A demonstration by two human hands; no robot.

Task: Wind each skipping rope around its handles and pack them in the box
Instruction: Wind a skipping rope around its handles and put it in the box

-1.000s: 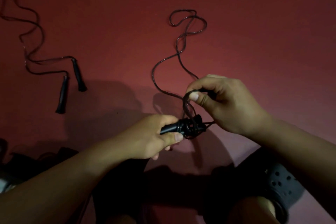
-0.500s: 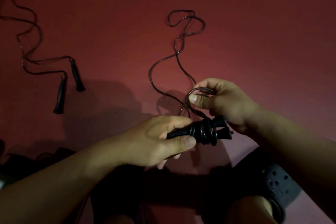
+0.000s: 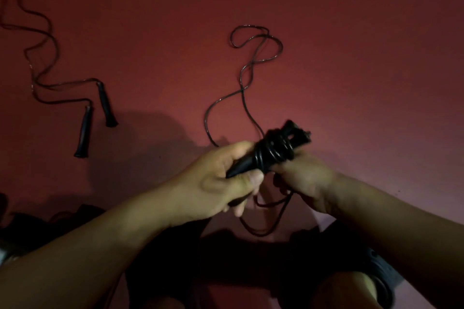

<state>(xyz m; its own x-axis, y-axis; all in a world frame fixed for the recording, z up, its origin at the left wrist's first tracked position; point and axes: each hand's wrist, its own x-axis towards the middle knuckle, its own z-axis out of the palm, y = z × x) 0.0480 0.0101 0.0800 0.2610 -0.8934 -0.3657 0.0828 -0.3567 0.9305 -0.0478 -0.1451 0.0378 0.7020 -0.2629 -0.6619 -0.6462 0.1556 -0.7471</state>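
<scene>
The pair of black handles (image 3: 273,150) is held up in front of the person, above the red floor (image 3: 351,57), tips pointing up and away to the right. Several turns of the black rope (image 3: 242,88) already sit round their middle in a tight coil — winding step, well under way on this rope, not done.

The left hand (image 3: 221,180) grips the butt end of the handles, thumb across the front, fingers curled round. The right hand (image 3: 303,178) sits just under the coil, fingers curled on the rope strand; a loop of slack hangs below both hands and the exact pinch point is hidden behind the knuckles.

Most of the rope is not yet wound: it trails from the coil out over the floor in a long doubled squiggle, ending in a loop well beyond the hands.

Next move, as I judge it — carry the strand over the top of the handles for another turn, keep tension so the coil doesn't slip off the tapered end, feed in the floor slack bit by bit.

A second skipping rope (image 3: 40,63) lies unwound far left on the floor, its two handles (image 3: 95,118) side by side, apart from the hands. A dark shoe (image 3: 384,281) shows bottom right. No box visible in view.
</scene>
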